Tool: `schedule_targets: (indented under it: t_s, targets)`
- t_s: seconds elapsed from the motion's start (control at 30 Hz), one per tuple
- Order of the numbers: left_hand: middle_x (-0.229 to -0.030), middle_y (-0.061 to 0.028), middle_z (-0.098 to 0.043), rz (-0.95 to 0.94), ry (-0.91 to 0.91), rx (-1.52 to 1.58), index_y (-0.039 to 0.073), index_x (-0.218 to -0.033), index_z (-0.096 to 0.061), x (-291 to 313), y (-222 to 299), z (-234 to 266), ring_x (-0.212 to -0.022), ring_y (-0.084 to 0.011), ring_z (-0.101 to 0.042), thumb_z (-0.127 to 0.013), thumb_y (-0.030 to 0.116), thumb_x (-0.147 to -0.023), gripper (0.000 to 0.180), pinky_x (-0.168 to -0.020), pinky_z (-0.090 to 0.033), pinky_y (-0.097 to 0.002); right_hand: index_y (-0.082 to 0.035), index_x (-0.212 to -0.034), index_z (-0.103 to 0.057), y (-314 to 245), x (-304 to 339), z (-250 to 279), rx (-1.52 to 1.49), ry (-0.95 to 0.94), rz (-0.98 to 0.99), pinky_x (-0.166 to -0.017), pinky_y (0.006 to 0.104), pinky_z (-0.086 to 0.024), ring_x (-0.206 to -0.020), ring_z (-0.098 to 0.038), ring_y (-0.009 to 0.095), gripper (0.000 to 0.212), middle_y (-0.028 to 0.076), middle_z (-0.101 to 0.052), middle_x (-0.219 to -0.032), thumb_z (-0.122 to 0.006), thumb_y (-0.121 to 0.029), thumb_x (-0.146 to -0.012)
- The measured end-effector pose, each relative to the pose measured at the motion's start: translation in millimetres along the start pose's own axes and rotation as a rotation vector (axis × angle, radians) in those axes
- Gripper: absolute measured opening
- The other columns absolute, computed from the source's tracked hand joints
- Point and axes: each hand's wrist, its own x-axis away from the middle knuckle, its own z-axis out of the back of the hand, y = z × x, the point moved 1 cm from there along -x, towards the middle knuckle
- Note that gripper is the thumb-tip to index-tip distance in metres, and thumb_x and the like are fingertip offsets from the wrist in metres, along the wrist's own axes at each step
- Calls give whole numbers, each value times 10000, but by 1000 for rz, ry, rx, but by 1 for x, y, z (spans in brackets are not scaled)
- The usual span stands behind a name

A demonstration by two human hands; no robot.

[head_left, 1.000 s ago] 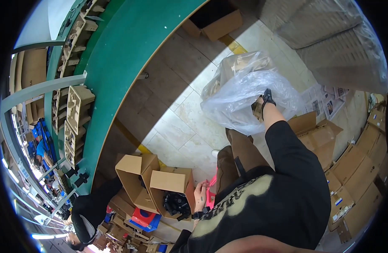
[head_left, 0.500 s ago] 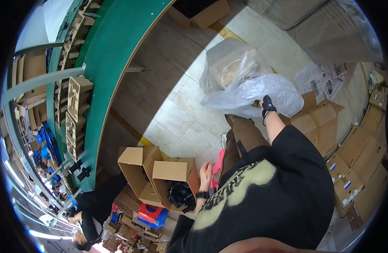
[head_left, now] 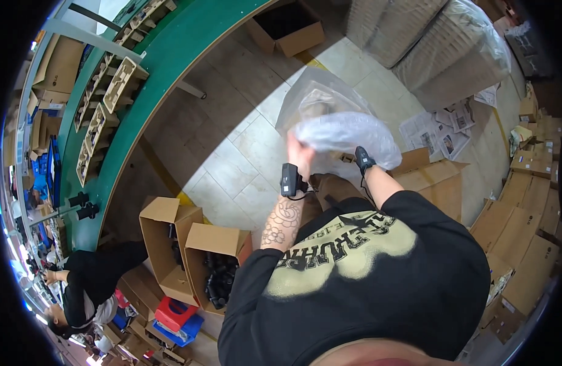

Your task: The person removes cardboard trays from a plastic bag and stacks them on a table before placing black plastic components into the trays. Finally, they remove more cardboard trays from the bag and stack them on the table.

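A large clear plastic bag (head_left: 348, 131) stands on the floor in front of me, its near rim bunched up in a pale fold. Light brown contents show dimly through its far side. My left hand (head_left: 298, 151), a little blurred, is closed on the left end of that fold. On its wrist sits a black device. My right hand (head_left: 363, 157) is at the bag's right side, below the fold. The plastic and a black strapped device cover most of it, so its fingers are hidden.
Left of me stand two open cartons (head_left: 212, 239), one with black parts inside. Behind them is a green workbench (head_left: 171, 67) with moulded trays. An open carton (head_left: 436, 183) is right of the bag. Wrapped stacks (head_left: 452, 55) stand far right. A co-worker (head_left: 98, 287) is at lower left.
My left hand has come up from beside my hip, near something pink, to the bag's rim. The pink thing is out of sight. The view has shifted slightly, and the bag's fold stands higher.
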Motion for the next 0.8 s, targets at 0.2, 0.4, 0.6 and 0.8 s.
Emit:
schedule_targets:
  t_s: [0.2,0.4,0.6,0.8]
  targets:
    - [-942,-25,-634,-408,-264,-151,89,-989,-586,-17,127,-193,-900,-185,-596,-460,287,-962,236,-833,-475,-366,-75,-1151,-600,20,-26,29,-50,-34,-20,-944,427,-411,-1142,-506,327,409,204,-548,-1207,-366,-328,-932]
    - [-1103,-71,-597,-489,-310,-522,58,-1133,-556,-43,130,-207,-1063,-208,-548,-474,260,-960,278,-929,-433,-381,-79,-1159,-598,51,-26,59,-50,-118,-21,-962,421,-400,-1168,-491,314,404,196,-536,-1231,-358,-314,-935]
    - [-1297,-132,-521,-302,-224,-1418,6,-1314,-451,-53,52,-120,-1211,-238,-488,-550,267,-911,489,-994,-396,-331,-84,-1167,-596,41,-131,116,-61,-199,-6,-979,415,-390,-1193,-476,301,399,188,-524,-1256,-351,-301,-938]
    - [-1193,-162,-579,-170,-289,-1626,31,-1271,-496,32,30,-144,-1106,-282,-553,-528,220,-898,419,-933,-434,-355,-88,-1176,-593,81,-89,133,-42,-305,24,-997,409,-379,-1219,-461,288,396,180,-513,-1280,-343,-287,-941]
